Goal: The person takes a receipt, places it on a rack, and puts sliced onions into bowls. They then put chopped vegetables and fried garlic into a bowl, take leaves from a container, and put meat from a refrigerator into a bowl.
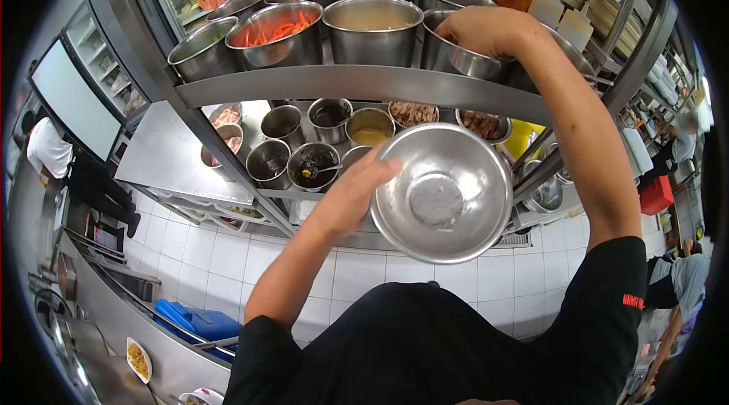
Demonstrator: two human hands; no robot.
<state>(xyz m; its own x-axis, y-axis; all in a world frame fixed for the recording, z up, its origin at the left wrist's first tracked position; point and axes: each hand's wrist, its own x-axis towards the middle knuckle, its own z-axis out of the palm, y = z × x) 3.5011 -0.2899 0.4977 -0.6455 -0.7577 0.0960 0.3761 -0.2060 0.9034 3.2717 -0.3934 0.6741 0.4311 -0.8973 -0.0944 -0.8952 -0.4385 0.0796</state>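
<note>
A: Where to find the metal bowl (pixel 490 185)?

B: In front of the dark-clad torso (pixel 425 336), near the lower containers (pixel 332 134), opening turned up toward the head camera; small pale traces inside.

A: Held how?

B: At the rim, by the left hand (pixel 355 191), with thumb over the inner edge and fingers out of sight, presumably supporting from beneath.

A: And the right hand (pixel 482 31)?

B: Reaching into a steel container (pixel 465 63) on the upper shelf (pixel 364 87), fingers below its rim; cannot tell whether spread or pinching.

A: Expected handling?

B: Judged light, rigid and hard to break, but probably slippery if wet or greasy. Best taken at the rim, thumb inside, fingers spread under the wall, against one-sided tipping.
</note>
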